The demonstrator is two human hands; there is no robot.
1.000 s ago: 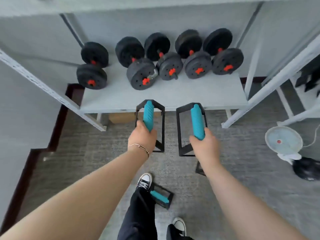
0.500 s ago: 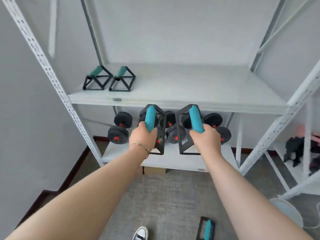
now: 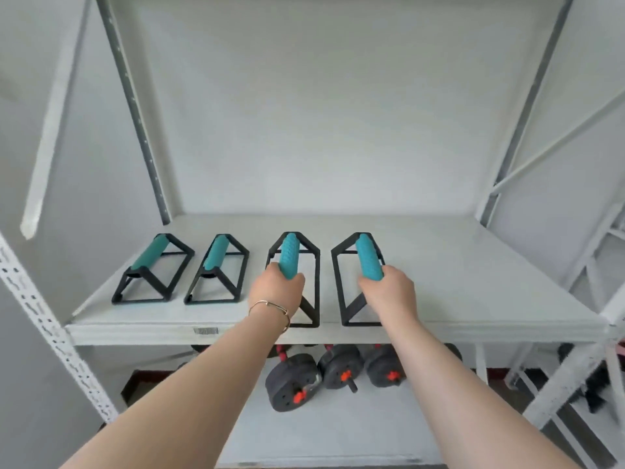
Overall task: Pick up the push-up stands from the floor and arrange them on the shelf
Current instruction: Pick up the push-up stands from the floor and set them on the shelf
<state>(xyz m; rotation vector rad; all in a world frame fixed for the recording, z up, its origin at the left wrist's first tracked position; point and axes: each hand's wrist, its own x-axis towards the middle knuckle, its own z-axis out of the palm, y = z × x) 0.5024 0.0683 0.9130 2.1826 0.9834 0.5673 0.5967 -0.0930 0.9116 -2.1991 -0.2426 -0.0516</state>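
Hands grip two push-up stands by their bumpy teal foam bars: the left hand (image 3: pixel 275 292) wraps the third stand (image 3: pixel 294 275), the right hand (image 3: pixel 385 292) the fourth stand (image 3: pixel 358 275), both over the smooth white shelf (image 3: pixel 473 282). Two more triangular black-framed stands (image 3: pixel 154 269) sit further left.

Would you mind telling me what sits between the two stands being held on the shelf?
Nothing: in the head view, only bare shelf shows between the left-hand stand and the right-hand stand.
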